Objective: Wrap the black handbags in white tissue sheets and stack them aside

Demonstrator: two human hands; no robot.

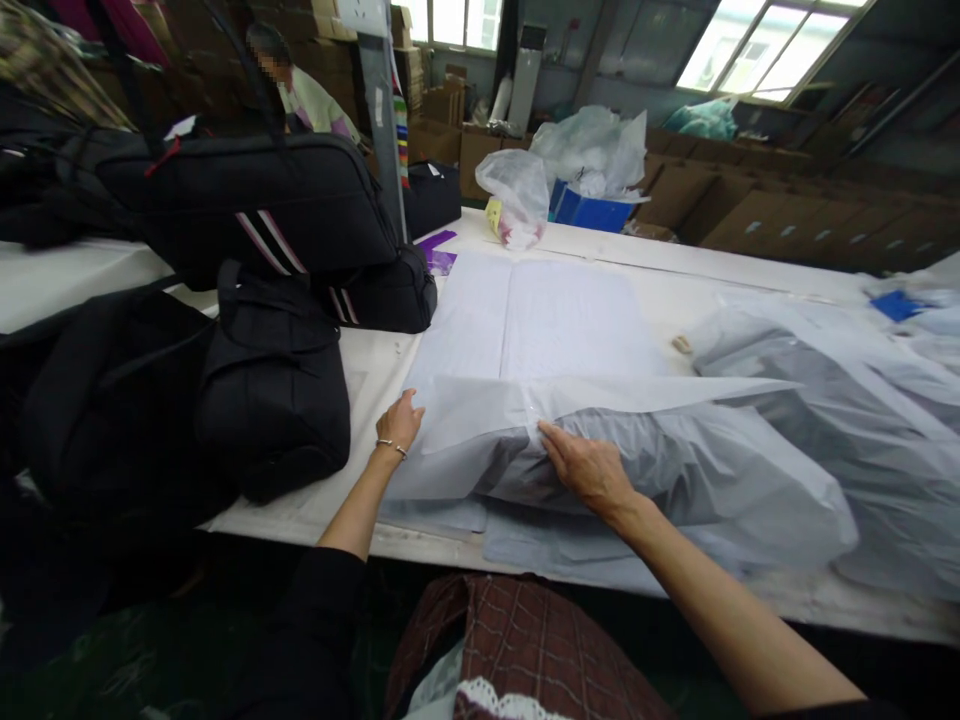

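Observation:
A translucent plastic bag (720,490) lies along the front of the white table, with a dark item inside that shows only dimly. Its loose end (472,400) spreads flat to the left. At that left edge my left hand (400,424), a bracelet on its wrist, is closed with curled fingers on the plastic. My right hand (589,468) rests on the bag where the dark item ends, fingers stretched out and touching the film. Under the bag and beyond it lie flat whitish plastic sheets (570,320).
Black bags (277,390) with shoulder straps crowd the left side, beside a metal post (384,130). Another wrapped dark item (847,400) lies at right. Farther back are a blue box (592,208) with crumpled plastic, cartons (795,220) and another person (315,100).

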